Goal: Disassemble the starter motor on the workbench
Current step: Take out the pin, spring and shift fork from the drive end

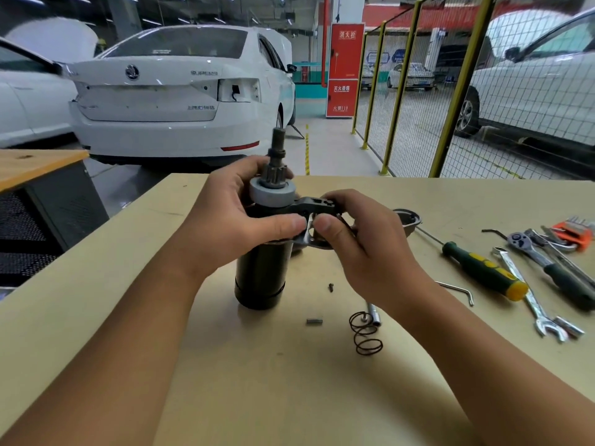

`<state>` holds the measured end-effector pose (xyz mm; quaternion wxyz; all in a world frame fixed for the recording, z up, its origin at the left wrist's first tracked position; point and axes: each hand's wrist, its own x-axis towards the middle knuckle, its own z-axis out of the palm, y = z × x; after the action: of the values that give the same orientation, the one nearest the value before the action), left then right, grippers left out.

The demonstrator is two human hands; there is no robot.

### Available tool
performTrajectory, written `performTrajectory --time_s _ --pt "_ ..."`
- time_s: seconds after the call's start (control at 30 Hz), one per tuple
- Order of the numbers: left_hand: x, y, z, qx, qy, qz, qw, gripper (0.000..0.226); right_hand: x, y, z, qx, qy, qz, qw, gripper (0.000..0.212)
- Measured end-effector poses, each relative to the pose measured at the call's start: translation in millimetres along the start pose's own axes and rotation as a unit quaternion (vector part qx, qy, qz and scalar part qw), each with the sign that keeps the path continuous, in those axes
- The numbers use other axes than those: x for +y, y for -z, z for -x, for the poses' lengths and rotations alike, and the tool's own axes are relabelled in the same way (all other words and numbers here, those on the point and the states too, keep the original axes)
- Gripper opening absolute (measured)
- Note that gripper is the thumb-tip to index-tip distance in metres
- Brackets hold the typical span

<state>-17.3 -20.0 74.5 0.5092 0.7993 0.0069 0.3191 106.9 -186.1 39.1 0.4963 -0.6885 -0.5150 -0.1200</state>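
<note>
White cars [174,91] stand on grey garage floor [325,143] beside yellow-posted mesh fencing [418,91].

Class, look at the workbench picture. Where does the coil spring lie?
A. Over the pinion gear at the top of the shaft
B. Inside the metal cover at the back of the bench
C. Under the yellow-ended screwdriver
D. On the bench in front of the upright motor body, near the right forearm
D: the coil spring lies loose on the workbench, nearer the camera than the upright motor body, beside the right forearm.
</note>
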Motion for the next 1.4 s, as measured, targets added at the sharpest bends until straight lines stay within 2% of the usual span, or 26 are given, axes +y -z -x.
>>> performTrajectory --time_s 0.07,0.2,0.37,0.53,0.7,0.87,1.03,1.17,1.3,1.4 --pt "3 4 -1 -0.013 -0.003 -0.007 1.0 0.051 -3 -3 -2 -0.002 -0.01 -0.053 0.999 0.036" --pt "2 12 0 0.021 0.005 0.008 1.0 0.052 -8 -9 -2 -0.01 -0.043 -0.135 0.99 0.032" --pt "-2 12 0 0.05 0.001 0.031 0.998 0.054 -6 -9 4 -0.013 -0.11 -0.177 0.978 0.028" --pt "2 7 1 0.073 -0.018 0.062 0.995 0.052 -11 -9 4 -0.01 -0.119 -0.205 0.971 0.023" --pt "4 4 0 0.072 -0.016 0.071 0.995 0.052 -16 -10 1 0.011 -0.093 -0.17 0.981 0.02" --pt "4 7 0 0.039 -0.009 0.028 0.999 0.049 -15 -8 2 -0.024 -0.1 -0.107 0.989 0.029" --pt "3 9 1 0.032 -0.007 0.003 0.999 0.048 -17 -6 2 -0.025 -0.093 -0.074 0.993 0.029" --pt "6 9 3 0.048 -0.035 0.001 0.998 0.045 -21 -6 1 -0.018 -0.085 -0.089 0.992 0.027" --pt "12 7 3 0.098 -0.088 0.033 0.991 0.04 -23 -4 -3 0.015 -0.064 -0.157 0.985 0.025" --pt "14 7 2 0.108 -0.092 0.023 0.99 0.04 -22 -5 -4 0.009 -0.068 -0.171 0.983 0.026"
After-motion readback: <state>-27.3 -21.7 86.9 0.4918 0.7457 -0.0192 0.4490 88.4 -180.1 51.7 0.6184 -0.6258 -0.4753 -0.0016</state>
